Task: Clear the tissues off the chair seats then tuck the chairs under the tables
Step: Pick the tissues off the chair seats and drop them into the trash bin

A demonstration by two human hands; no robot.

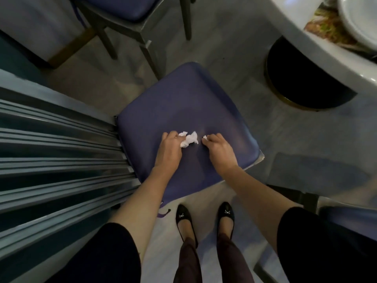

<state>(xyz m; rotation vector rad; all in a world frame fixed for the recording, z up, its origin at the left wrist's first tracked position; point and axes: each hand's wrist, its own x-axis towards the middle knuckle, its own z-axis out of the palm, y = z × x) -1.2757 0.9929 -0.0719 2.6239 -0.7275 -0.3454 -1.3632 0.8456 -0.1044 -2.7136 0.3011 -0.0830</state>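
At centre frame our left hand [170,149] curls round a crumpled tissue [190,138], while our right hand [219,149] pinches a small white scrap [204,137], both just over the purple chair seat [183,103]. We judge a loose grip could drop bits onto the floor [234,58], since much of the wad pokes out of our grasp. The table [306,43] at upper right is cut off, and we cannot tell whether more scraps hide beneath our palms.

White tissue [191,138] on a violet-blue seat cushion [179,103], black shoes [183,218], pale grey floor [224,50], white table [295,23]
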